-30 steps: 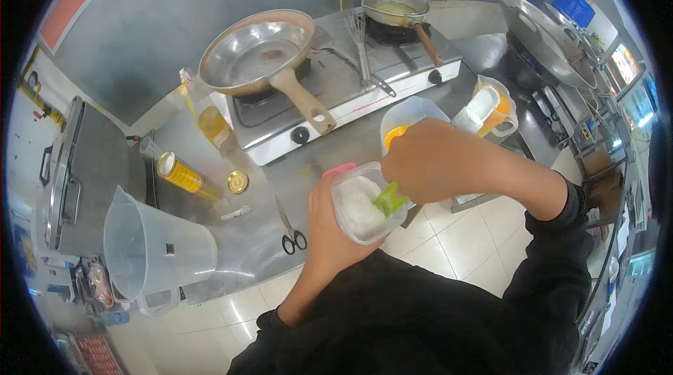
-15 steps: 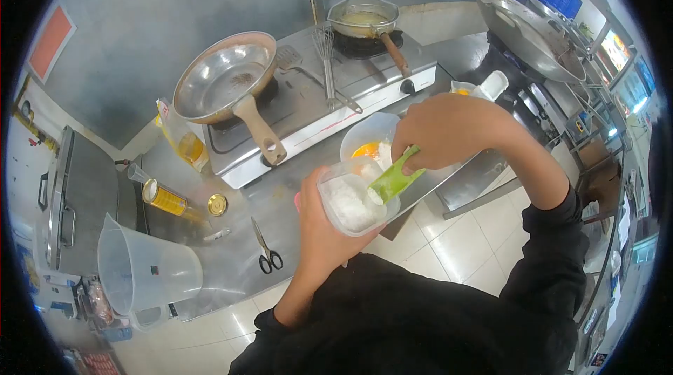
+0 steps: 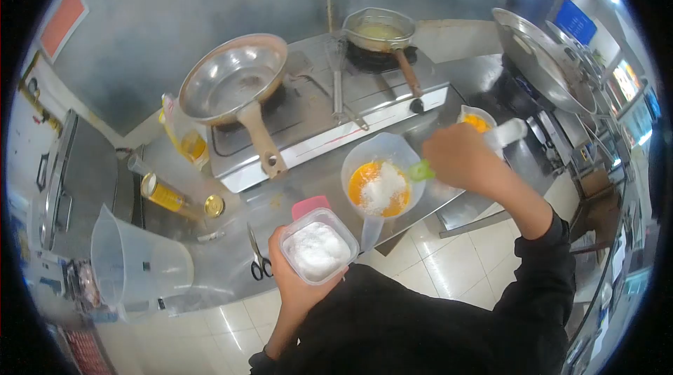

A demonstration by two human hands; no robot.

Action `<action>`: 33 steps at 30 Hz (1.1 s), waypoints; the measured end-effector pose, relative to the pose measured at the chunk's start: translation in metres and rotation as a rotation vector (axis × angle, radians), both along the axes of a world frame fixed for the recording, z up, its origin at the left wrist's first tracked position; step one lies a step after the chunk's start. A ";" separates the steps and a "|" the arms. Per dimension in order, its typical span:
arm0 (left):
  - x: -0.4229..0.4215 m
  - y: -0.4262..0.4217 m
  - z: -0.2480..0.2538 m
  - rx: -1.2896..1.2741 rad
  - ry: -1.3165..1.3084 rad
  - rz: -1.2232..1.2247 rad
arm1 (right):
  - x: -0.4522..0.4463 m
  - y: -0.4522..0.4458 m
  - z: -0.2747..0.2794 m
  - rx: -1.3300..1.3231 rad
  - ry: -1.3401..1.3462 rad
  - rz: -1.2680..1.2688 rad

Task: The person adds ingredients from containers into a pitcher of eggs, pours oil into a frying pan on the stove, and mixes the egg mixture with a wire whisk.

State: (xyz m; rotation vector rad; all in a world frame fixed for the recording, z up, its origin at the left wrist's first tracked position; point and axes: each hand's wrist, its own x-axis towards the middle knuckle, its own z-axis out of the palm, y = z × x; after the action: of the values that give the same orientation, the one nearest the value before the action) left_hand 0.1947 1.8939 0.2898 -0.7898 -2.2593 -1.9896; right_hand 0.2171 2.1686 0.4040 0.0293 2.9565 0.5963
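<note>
My left hand (image 3: 298, 287) is wrapped round a square clear tub (image 3: 317, 246) of white powder, held low over the counter's front edge. In my right hand (image 3: 459, 159) is a green scoop (image 3: 421, 171), its end at the right rim of a clear plastic jug (image 3: 413, 201). Inside the jug, white powder (image 3: 384, 189) lies on an orange-yellow liquid (image 3: 362, 180). A pink lid (image 3: 310, 205) lies just behind the tub. Black-handled scissors (image 3: 259, 260) rest left of my left hand.
On the two-burner stove (image 3: 329, 138) stand a frying pan (image 3: 235, 80) and a small pot (image 3: 379, 30), with a whisk (image 3: 337, 80) between. A large jug (image 3: 140, 263) and a yellow can (image 3: 162, 194) are at the left. Another jug (image 3: 478, 119) and a wok (image 3: 536, 59) are at the right.
My right hand has moved the scoop from the tub to the jug. The tub has moved down and left with my left hand, and more of the jug and its powder shows.
</note>
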 end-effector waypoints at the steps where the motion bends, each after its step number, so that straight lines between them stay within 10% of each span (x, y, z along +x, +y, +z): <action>1: 0.002 -0.008 -0.001 0.017 -0.078 0.001 | 0.003 -0.003 0.008 -0.007 -0.008 0.023; 7: -0.001 -0.049 -0.012 0.042 -0.082 0.163 | 0.012 -0.024 0.001 0.009 0.001 -0.005; 18: -0.093 -0.156 -0.084 0.023 -0.077 0.616 | -0.092 -0.259 -0.079 -1.352 0.027 0.100; 33: -0.234 -0.217 -0.165 0.010 -0.030 0.907 | -0.309 -0.410 -0.231 -1.298 0.502 0.088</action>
State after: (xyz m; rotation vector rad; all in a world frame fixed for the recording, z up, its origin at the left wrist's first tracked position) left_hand -0.0389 1.6773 0.1251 0.2655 -2.0357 -1.5392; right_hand -0.0916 1.7588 0.1731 -0.0852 3.1445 -1.5429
